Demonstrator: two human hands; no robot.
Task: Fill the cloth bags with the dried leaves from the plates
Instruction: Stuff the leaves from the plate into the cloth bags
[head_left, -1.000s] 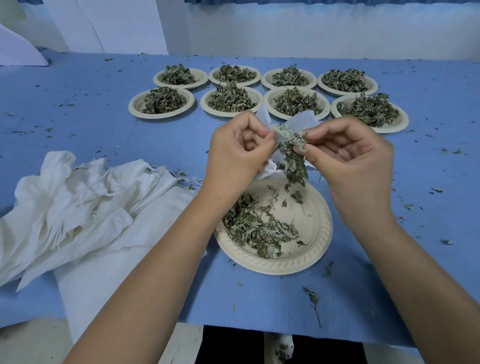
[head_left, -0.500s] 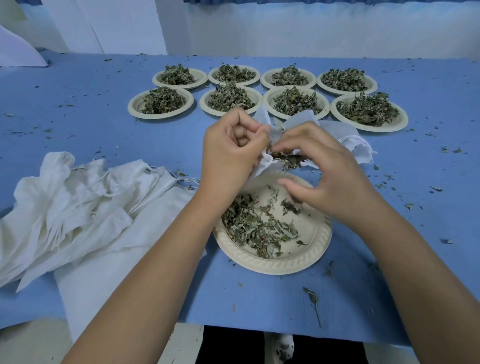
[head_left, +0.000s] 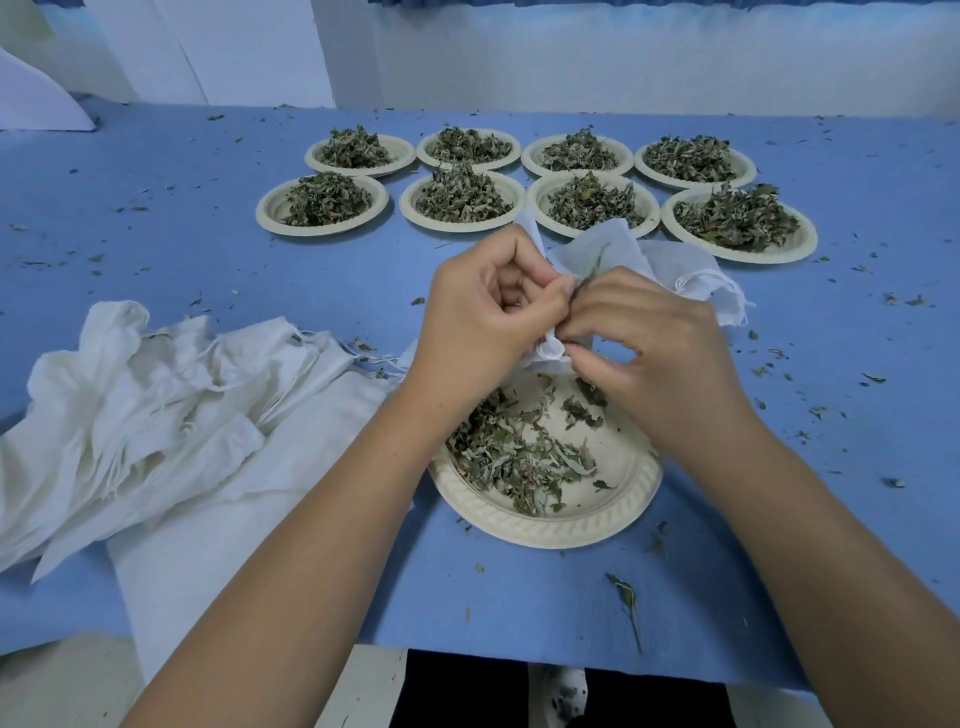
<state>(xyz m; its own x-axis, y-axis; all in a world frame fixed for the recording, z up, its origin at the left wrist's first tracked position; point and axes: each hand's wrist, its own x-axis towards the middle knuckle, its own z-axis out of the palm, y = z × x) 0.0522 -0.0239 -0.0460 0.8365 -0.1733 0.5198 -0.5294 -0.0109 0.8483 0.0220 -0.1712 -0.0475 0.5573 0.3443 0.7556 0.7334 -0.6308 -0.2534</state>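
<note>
Now, with left grip (head_left: 488, 317) pinching bag (head_left: 613, 254) hem above near plate (head_left: 545, 525), hold mouth wide; with right grip (head_left: 660, 353), curled at mouth round something unseen, push deep, then gather leaves (head_left: 509, 457) left on plate.

We see soft, even, cool light over the blue desk (head_left: 218, 270) — only faint shadows hug the plate (head_left: 545, 534) rims and forearms (head_left: 291, 571). The pale wall (head_left: 623, 67) behind looks washed; wide-angle bending curves the edges, corners slightly soft.
</note>
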